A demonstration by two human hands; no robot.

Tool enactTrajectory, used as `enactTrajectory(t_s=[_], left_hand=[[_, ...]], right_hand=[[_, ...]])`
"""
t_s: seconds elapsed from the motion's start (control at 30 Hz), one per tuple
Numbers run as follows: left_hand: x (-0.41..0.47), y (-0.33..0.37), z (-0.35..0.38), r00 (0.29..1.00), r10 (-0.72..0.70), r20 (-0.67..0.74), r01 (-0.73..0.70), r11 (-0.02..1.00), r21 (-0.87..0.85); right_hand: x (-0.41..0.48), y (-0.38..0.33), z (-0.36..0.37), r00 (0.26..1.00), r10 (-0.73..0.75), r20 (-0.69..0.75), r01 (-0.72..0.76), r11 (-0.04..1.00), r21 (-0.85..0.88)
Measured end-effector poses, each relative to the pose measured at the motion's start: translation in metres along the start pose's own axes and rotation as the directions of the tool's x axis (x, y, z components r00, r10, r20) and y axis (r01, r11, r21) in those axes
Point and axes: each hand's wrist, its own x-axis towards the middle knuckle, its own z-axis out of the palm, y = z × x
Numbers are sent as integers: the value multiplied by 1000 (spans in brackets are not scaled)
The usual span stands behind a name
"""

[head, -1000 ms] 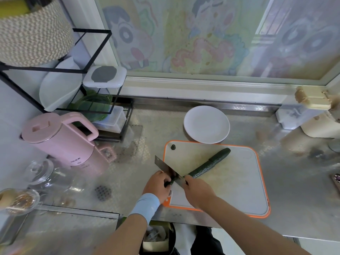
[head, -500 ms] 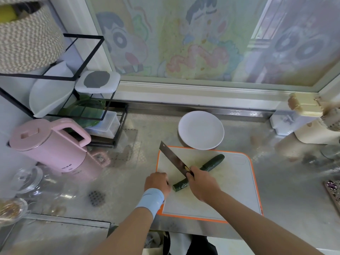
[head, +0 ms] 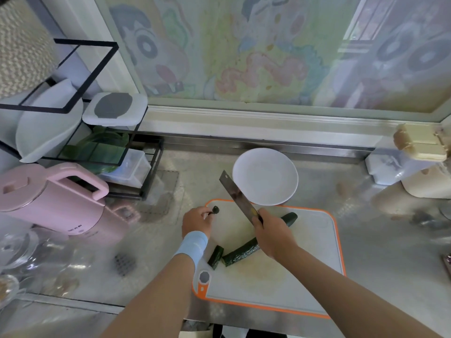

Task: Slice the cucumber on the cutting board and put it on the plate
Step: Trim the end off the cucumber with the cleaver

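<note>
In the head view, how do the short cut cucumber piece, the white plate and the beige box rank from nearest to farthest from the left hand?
From the left hand:
1. The short cucumber piece, beside the wrist on the cutting board.
2. The white plate, beyond the board, to the right.
3. The beige box, far right by the window ledge.

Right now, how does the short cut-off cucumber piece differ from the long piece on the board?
The short piece is a stub; the long piece is far longer. The short piece shows whole; the long piece passes under the right hand gripping the knife. The short piece sits nearer the board's left edge than the long piece. Both are dark green, lying apart on the cutting board.
</note>
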Motion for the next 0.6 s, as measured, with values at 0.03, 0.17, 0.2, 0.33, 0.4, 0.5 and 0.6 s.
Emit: enactTrajectory(t_s=[0.03, 0.17, 0.2, 0.33, 0.4, 0.5, 0.6], left_hand=[[4, -2, 2, 999, 30, -19, -30, 999, 30], [11, -2, 6, 999, -34, -21, 34, 999, -9], [12, 0, 7, 999, -48, -23, 47, 999, -10], [5, 6, 4, 993, -19, -119, 21, 1000, 17], [-6, 12, 3, 987, 59, -153, -50, 997, 65], [-28, 28, 13, 973, 231, 21, -232, 972, 37], [-47, 49, 35, 896, 352, 270, -383, 921, 73]], right_hand=[[3, 1, 0, 1000, 2, 4, -2, 1000, 4], [13, 4, 2, 1000, 9, 15, -9, 1000, 11], [15, 6, 3, 1000, 9, 16, -9, 1000, 14], [17, 11, 0, 1000, -5, 0, 5, 1000, 10], [13, 16, -6, 999, -1, -35, 1, 1000, 17], [3, 29, -18, 994, 23, -104, -23, 1000, 3], [-10, 48, -30, 980, 27, -198, -25, 1000, 12]])
